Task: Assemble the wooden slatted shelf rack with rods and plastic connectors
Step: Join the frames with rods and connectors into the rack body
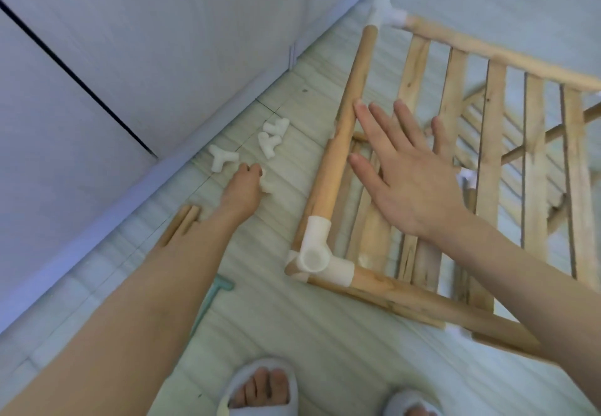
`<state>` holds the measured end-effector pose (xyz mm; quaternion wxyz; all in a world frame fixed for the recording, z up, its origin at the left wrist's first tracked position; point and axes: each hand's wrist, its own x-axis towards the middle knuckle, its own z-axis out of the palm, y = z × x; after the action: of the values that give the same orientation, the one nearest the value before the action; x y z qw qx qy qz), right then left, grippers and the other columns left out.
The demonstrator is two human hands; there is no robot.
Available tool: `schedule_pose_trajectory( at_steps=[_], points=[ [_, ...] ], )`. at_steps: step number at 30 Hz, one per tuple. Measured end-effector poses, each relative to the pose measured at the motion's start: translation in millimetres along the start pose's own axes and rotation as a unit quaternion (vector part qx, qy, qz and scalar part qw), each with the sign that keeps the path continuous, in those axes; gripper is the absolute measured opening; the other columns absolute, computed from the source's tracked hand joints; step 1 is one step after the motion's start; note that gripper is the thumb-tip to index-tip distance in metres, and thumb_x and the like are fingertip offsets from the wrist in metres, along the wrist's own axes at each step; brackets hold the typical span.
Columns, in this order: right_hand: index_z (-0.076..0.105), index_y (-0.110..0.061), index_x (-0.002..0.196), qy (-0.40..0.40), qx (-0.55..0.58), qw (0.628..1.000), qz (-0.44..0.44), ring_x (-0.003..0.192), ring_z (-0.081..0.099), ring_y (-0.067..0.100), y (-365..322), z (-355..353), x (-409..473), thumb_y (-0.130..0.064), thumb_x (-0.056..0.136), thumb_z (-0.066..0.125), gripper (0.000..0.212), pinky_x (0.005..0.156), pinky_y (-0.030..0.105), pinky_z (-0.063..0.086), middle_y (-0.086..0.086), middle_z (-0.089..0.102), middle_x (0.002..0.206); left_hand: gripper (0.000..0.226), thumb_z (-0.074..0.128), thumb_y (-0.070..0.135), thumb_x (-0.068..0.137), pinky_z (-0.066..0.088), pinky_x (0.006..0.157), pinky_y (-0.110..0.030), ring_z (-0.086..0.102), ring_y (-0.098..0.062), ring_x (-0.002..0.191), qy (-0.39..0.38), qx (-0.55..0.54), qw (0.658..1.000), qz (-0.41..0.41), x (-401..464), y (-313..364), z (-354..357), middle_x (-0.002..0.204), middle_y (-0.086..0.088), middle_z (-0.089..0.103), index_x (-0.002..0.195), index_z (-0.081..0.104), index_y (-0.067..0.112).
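Observation:
The wooden slatted rack (494,142) stands on the floor at the right, its rods joined by white plastic connectors, one at the near corner (317,254) and one at the far corner (385,4). My right hand (409,172) is spread flat with straight fingers over the top tier, its fingertips by the left side rod (344,116). My left hand (244,188) reaches down to the floor and pinches a loose white connector (266,183). Three more loose connectors (270,137) lie just beyond it.
Two short wooden rods (182,224) lie on the floor under my left forearm. A pale green tool (208,305) lies near my feet, which wear light slippers (260,386). A white cabinet wall (130,42) closes off the left side.

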<state>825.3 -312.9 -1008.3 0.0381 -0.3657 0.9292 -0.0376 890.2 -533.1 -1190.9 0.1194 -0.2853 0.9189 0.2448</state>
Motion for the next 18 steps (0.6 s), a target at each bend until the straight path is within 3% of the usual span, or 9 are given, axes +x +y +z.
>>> schedule_pose_trajectory(
  at_steps=[3, 9, 13, 16, 18],
  points=[
    [-0.014, -0.041, 0.145, -0.003, -0.013, 1.000, 0.007, 0.146, -0.004, 0.016, 0.6, 1.5, -0.3, -0.056, 0.090, 0.002, 0.059, 0.113, 0.048, -0.009, -0.007, 0.009, 0.158, 0.022, 0.052, 0.013, 0.091, 0.036, 0.074, -0.030, 0.051, -0.031, 0.101, -0.020, -0.041, 0.999, -0.016, -14.4, -6.2, -1.9, 0.116, -0.017, 0.050, 0.112, 0.051, 0.006],
    [-0.015, -0.042, 0.144, -0.017, -0.009, 1.000, 0.008, 0.145, -0.008, 0.015, 2.5, -1.4, -1.3, -0.055, 0.091, 0.000, 0.057, 0.113, 0.048, -0.010, -0.008, 0.007, 0.158, 0.033, 0.056, 0.027, 0.092, 0.038, 0.077, -0.030, 0.054, -0.027, 0.106, 0.004, -0.101, 0.995, -0.014, -53.3, 0.1, -39.9, 0.116, -0.013, 0.058, 0.118, 0.052, 0.007],
    [-0.013, -0.041, 0.145, -0.015, -0.012, 1.000, 0.005, 0.146, -0.006, 0.015, 1.3, -3.4, -0.8, -0.052, 0.094, 0.005, 0.056, 0.114, 0.049, -0.008, -0.008, 0.010, 0.158, 0.034, 0.057, 0.022, 0.092, 0.036, 0.079, -0.026, 0.053, -0.026, 0.111, -0.004, -0.114, 0.993, -0.024, -79.1, -7.5, -52.3, 0.125, -0.013, 0.055, 0.120, 0.051, 0.005],
    [-0.012, -0.041, 0.146, 0.002, -0.008, 1.000, 0.003, 0.146, -0.003, 0.016, 1.4, -1.0, 0.6, -0.052, 0.093, 0.005, 0.056, 0.113, 0.050, -0.006, -0.008, 0.014, 0.157, 0.033, 0.057, 0.019, 0.091, 0.037, 0.075, -0.025, 0.054, -0.026, 0.107, -0.004, -0.127, 0.990, -0.056, -83.9, -18.3, -48.3, 0.122, -0.013, 0.057, 0.121, 0.050, 0.006],
    [-0.010, -0.041, 0.146, 0.014, -0.010, 1.000, 0.000, 0.146, -0.001, 0.016, 1.1, 1.1, 2.1, -0.052, 0.094, 0.005, 0.056, 0.113, 0.050, -0.005, -0.008, 0.017, 0.157, 0.035, 0.058, 0.017, 0.090, 0.043, 0.081, -0.030, 0.056, -0.029, 0.106, -0.010, -0.159, 0.984, -0.084, -80.3, -23.2, -40.7, 0.119, -0.016, 0.058, 0.121, 0.048, 0.005]
  ],
)
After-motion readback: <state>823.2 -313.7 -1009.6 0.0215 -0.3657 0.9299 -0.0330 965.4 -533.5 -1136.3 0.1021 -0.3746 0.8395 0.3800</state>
